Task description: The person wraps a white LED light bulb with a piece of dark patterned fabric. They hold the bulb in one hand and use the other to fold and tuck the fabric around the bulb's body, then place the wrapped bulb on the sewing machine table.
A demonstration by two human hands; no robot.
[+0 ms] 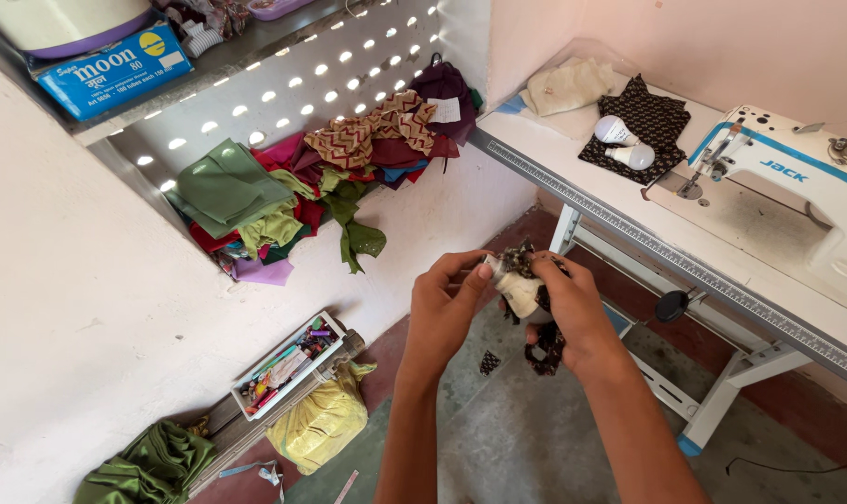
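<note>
Grip: both hands closed on one small bundle, held in the air in front of the body, above the floor.
Left hand [445,303]: fingertips pinch the upper left end of a cream cloth piece [519,291]; thumb on top.
Right hand [573,313]: wrapped around the dark printed fabric [545,343], thumb pressing the cream piece against it.
Bundle: cream piece sits between the two hands; dark fabric hangs below the right palm, frayed tuft showing above the fingers.
Floor: grey concrete with a red border; a small dark scrap [490,362] lies below the hands.
Table [629,201]: white sewing table to the right, ruler strip along its front edge.
Sewing machine [797,177]: white with blue trim, at the far right of the table.
Bulbs: two white light bulbs [626,143] lie on a dark printed cloth [657,117] near the table's back; a cream folded cloth [568,86] just behind.
Wall niche: heap of mixed fabric [302,191], green, maroon, zigzag print, spilling over the ledge.
Floor, left: open box of thread spools [288,366], yellow bag [321,425] just beside it, green satin cloth [148,467] in the corner.
Shelf above: blue carton [115,70].
</note>
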